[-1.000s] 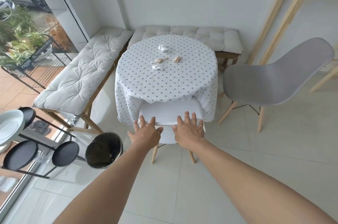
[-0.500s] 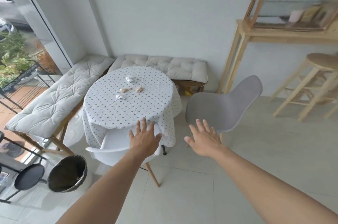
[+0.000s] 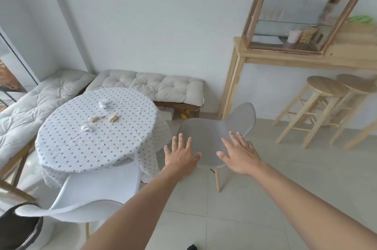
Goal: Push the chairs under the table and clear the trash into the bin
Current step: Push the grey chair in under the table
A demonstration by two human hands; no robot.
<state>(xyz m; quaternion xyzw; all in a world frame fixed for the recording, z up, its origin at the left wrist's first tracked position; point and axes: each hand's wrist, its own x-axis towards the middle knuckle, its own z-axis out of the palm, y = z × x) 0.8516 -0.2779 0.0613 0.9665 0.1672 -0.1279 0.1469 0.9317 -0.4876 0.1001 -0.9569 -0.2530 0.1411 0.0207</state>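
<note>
A round table (image 3: 98,147) with a dotted cloth carries crumpled white paper (image 3: 105,103), another white scrap (image 3: 87,128) and brown crumbs (image 3: 113,118). A white chair (image 3: 98,190) sits at the table's near edge, its seat partly under the cloth. To the right of the table stands a grey chair (image 3: 212,133), apart from it. My left hand (image 3: 180,154) and my right hand (image 3: 238,154) are both spread open in front of the grey chair's seat; contact is unclear. The black-lined bin (image 3: 18,227) shows at the bottom left corner.
Cushioned benches (image 3: 155,84) line the wall behind and left of the table. A tall wooden counter (image 3: 306,59) with a glass display case (image 3: 302,19) stands at the right, with two wooden stools (image 3: 324,94) below it. Tiled floor stretches under my arms.
My view has swung right from the white chair to the grey chair. Both hands left the white chair's back and now reach toward the grey chair's seat.
</note>
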